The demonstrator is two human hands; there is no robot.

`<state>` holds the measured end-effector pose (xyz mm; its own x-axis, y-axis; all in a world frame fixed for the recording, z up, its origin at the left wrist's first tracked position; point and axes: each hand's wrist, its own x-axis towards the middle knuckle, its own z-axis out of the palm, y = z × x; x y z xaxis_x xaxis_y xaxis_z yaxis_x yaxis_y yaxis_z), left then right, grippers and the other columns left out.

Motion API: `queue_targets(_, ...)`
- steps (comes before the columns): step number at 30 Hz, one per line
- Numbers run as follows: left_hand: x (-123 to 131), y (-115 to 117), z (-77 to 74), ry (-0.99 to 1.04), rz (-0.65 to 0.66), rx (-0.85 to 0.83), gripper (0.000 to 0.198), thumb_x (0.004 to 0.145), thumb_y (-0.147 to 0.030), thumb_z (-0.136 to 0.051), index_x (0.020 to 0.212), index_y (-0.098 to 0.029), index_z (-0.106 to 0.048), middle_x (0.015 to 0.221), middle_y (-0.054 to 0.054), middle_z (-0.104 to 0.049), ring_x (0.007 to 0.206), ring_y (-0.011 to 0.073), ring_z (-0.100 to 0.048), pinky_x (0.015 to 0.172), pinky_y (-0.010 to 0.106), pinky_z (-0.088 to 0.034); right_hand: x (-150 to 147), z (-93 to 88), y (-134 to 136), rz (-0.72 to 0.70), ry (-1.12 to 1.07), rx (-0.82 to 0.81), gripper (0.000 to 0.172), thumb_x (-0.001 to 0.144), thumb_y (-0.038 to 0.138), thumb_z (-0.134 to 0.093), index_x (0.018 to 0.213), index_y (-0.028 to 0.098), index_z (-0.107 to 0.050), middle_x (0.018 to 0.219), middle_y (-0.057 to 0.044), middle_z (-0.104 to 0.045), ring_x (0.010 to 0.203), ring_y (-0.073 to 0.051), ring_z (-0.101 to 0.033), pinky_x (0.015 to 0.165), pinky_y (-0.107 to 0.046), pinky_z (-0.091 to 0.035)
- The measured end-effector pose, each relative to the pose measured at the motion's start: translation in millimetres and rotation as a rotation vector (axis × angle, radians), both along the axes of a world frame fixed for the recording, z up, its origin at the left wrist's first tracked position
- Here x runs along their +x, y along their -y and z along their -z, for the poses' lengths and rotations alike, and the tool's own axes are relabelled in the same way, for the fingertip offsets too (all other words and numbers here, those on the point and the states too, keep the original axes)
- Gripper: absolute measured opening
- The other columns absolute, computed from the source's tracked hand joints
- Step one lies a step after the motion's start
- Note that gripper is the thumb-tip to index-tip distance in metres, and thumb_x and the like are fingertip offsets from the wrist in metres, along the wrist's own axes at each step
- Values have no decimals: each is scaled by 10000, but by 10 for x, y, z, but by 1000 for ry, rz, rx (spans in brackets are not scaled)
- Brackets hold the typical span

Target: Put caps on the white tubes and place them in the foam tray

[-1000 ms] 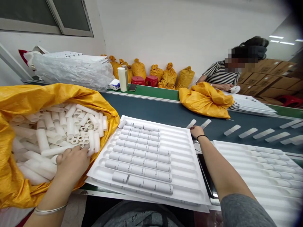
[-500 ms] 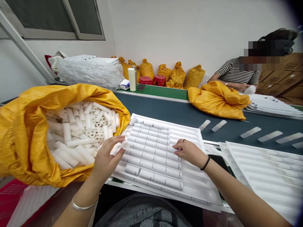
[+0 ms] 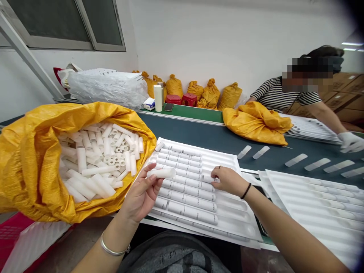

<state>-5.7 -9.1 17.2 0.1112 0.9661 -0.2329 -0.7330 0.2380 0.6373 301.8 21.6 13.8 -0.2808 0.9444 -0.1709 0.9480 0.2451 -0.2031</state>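
My left hand is closed around a plain white plastic tube, held sideways above the left part of a white ridged tray. Rows of white printed tubes lie in the tray's grooves. At the right end of one row, my right hand pinches a printed tube, its fingertips partly covering it. A yellow woven sack left of the tray stands open, full of loose white tubes.
Behind the tray runs a dark conveyor belt with several tubes on its right part. More ridged trays lie to the right. A folded yellow sack rests on the belt's far side. Across it, a co-worker's gloved hand reaches over the belt.
My left hand has moved right over the tray, and its tube now shows lengthwise. My right hand now pinches a printed tube at the row's end. The co-worker's arm has stretched out rightward.
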Motion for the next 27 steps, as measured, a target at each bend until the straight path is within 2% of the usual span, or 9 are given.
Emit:
queue_targets(3, 48, 22, 51, 1, 7, -21, 357, 631, -120, -800, 942, -171, -634, 890, 21, -683, 777, 84, -668, 738, 150, -555, -63, -86, 100, 48, -127, 72, 168, 753, 232, -592, 902, 153, -600, 845, -71, -635, 740, -191, -588, 676, -298, -462)
queue_targets(7, 165, 83, 121, -111, 54, 36, 298, 646, -164, -803, 896, -180, -640, 865, 4, -685, 755, 76, -659, 743, 158, -544, -310, -202, 333, -45, -758, 62, 182, 837, 273, -558, 992, 178, -559, 854, -45, -615, 699, -144, -576, 633, -268, -491)
queue_targets(8, 185, 98, 137, -153, 67, 64, 295, 648, -185, -805, 895, -182, -642, 861, 1, -685, 756, 81, -658, 743, 166, -541, -372, -224, 383, -79, -882, 42, 199, 866, 285, -538, 1033, 179, -554, 863, -48, -616, 709, -143, -588, 634, -268, -502)
queue_targets(10, 195, 121, 169, -266, 73, 128, 305, 649, -239, -808, 906, -186, -652, 848, -4, -682, 762, 98, -658, 741, 188, -535, -456, -263, 453, -122, -993, 68, 233, 906, 277, -508, 1117, 186, -546, 889, -58, -622, 746, -150, -612, 652, -280, -517)
queue_targets(14, 104, 160, 203, -705, 75, 286, 346, 688, -304, -776, 1003, -193, -685, 830, 4, -680, 727, 104, -622, 686, 191, -501, -465, -332, 478, -275, -846, 346, 285, 891, 165, -544, 1167, 227, -576, 1050, -80, -613, 957, -183, -600, 831, -335, -498)
queue_targets(16, 56, 187, 180, -934, 128, 404, 365, 749, -324, -720, 1086, -193, -672, 866, 23, -685, 732, 118, -607, 664, 209, -492, -448, -346, 467, -354, -783, 406, 314, 886, 130, -541, 1180, 235, -574, 1097, -85, -600, 1029, -190, -575, 885, -343, -479)
queue_targets(21, 31, 245, 54, -1303, 248, 775, 360, 870, -289, -571, 1211, -175, -592, 970, 61, -677, 841, 166, -621, 751, 272, -505, -457, -293, 446, -327, -781, 377, 302, 890, 167, -552, 1186, 230, -550, 1050, -74, -620, 956, -175, -590, 831, -314, -487)
queue_targets(23, 39, 256, 29, -1369, 203, 891, 325, 889, -236, -539, 1200, -151, -581, 981, 72, -671, 891, 169, -619, 794, 271, -503, -468, -268, 445, -280, -764, 335, 265, 892, 208, -557, 1156, 219, -564, 990, -67, -631, 878, -168, -596, 775, -304, -487)
queue_targets(27, 83, 260, 51, -1438, 9, 1099, 328, 888, -125, -511, 1215, -134, -536, 1001, 82, -652, 938, 159, -598, 844, 261, -492, -509, -247, 469, -124, -799, 202, 221, 899, 291, -545, 1091, 195, -600, 799, -31, -613, 699, -140, -572, 649, -273, -473)
